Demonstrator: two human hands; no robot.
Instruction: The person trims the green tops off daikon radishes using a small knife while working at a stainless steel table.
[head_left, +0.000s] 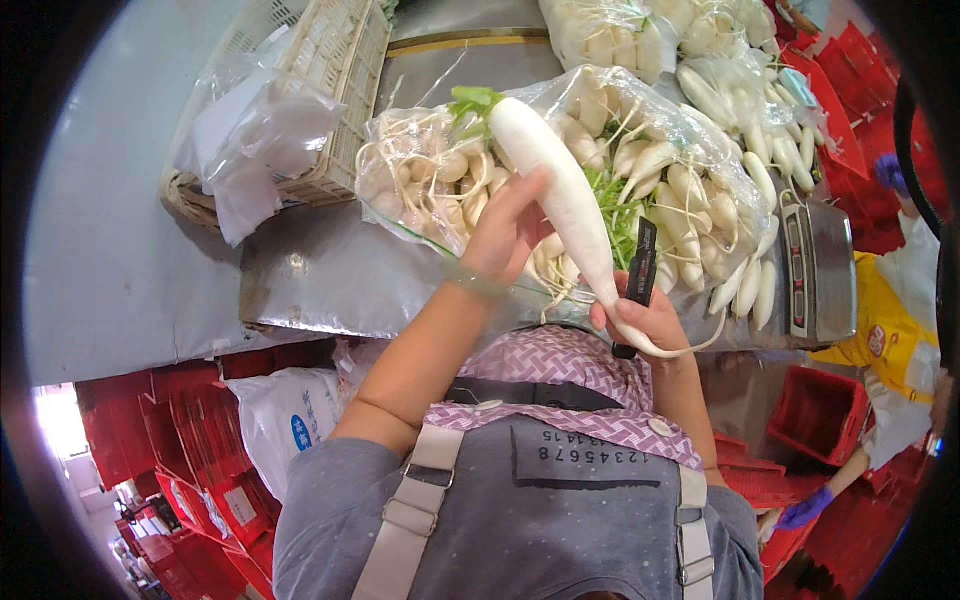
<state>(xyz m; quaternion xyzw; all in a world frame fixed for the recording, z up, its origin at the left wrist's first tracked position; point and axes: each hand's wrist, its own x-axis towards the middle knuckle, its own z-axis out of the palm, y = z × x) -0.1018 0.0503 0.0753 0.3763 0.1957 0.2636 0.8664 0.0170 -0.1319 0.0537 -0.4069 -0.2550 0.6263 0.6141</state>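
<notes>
A large white daikon radish (559, 176) with a short green leaf stub spans both my hands, its thin root curling down to the right. My left hand (510, 225) supports its upper part from the left side. My right hand (645, 311) grips the narrow root end and also holds a black-handled tool, perhaps a utility knife (643, 262), against the palm; its blade cannot be made out. Behind lies an open clear plastic bag (409, 176) filled with daikon radishes (679, 187), some with green leaves.
A cream plastic crate (345, 97) with plastic sheets (247, 142) stands at the left of the metal table (315, 277). A digital scale (821, 270) is at the right, near more bagged radishes (600, 37). Red crates (817, 412) and a person in a yellow apron (896, 337) are on the right.
</notes>
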